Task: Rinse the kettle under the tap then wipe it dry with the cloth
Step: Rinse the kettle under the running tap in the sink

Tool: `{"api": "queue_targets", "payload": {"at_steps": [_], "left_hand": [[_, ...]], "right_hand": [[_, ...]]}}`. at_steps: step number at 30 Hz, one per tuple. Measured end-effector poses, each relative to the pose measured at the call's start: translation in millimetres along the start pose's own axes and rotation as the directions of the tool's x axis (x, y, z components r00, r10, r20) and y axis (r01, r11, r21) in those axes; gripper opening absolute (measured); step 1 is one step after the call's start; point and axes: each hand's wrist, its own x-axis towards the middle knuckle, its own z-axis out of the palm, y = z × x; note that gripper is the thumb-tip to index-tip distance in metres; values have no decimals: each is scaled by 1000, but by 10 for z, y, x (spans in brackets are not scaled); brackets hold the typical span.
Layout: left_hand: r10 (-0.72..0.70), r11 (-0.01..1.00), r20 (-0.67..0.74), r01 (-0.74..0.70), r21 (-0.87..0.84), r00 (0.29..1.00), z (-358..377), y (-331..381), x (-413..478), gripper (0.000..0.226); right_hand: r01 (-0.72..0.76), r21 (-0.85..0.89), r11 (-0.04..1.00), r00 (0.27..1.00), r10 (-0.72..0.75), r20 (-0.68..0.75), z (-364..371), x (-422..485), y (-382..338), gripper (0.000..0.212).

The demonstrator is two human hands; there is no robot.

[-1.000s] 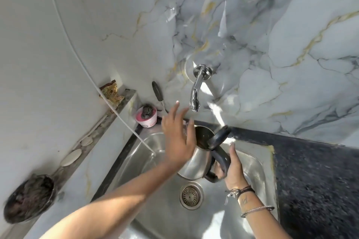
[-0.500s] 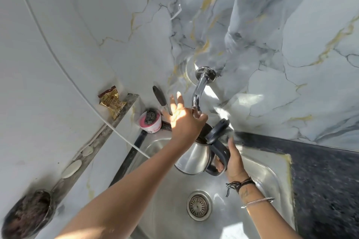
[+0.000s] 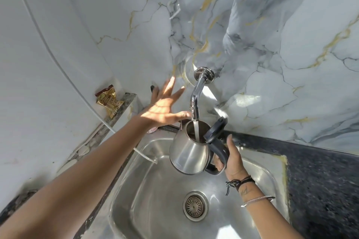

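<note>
While left hand (image 3: 162, 107) splays empty, right hand (image 3: 232, 161) grips shiny steel kettle (image 3: 189, 154).

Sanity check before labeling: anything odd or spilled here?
Nothing spilled: tap water lands inside the kettle over the sink. One oddity: a white cable dangles into the basin.

The steel sink basin (image 3: 155, 200) under the tilted steel kettle (image 3: 189, 156) is free. Above it, the chrome wall tap (image 3: 197, 95) and spread left hand (image 3: 164, 107) block passage.
</note>
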Motion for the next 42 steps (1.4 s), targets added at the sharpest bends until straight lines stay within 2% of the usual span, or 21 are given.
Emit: {"api": "queue_targets", "payload": {"at_steps": [2, 4, 10, 13, 16, 19, 28, 33, 42], "left_hand": [[118, 964, -265, -46, 263, 957, 11, -20, -112, 88], [201, 939, -403, -58, 338, 893, 43, -21, -226, 84], [174, 962, -582, -11, 273, 794, 97, -65, -337, 77], [216, 934, -637, 34, 356, 739, 82, -153, -327, 81], [221, 920, -665, 73, 384, 714, 41, -252, -301, 82], [217, 912, -652, 86, 400, 727, 56, -281, -296, 83], [224, 904, -641, 89, 418, 734, 142, -253, -263, 81], [234, 902, -646, 86, 424, 727, 171, -279, -240, 79], [227, 900, -637, 92, 427, 736, 258, -319, -245, 78]], "right_hand": [[11, -2, 1000, 1000, -11, -2, 3, -27, -26, 68], [23, -10, 1000, 1000, -23, -7, 0, -48, -43, 62], [18, -5, 1000, 999, -19, -42, -12, -87, -79, 51], [15, -15, 1000, 999, -16, -40, -41, -99, -97, 69], [-7, -18, 1000, 999, 6, -45, -71, -107, -134, 79], [-17, -10, 1000, 998, 17, -57, -106, -104, -149, 83], [-14, 11, 1000, 999, 15, -49, -132, -98, -160, 77], [5, -13, 1000, 1000, -5, -27, -129, -99, -171, 94], [-4, -18, 1000, 999, 4, -36, -157, -102, -154, 94]]}}
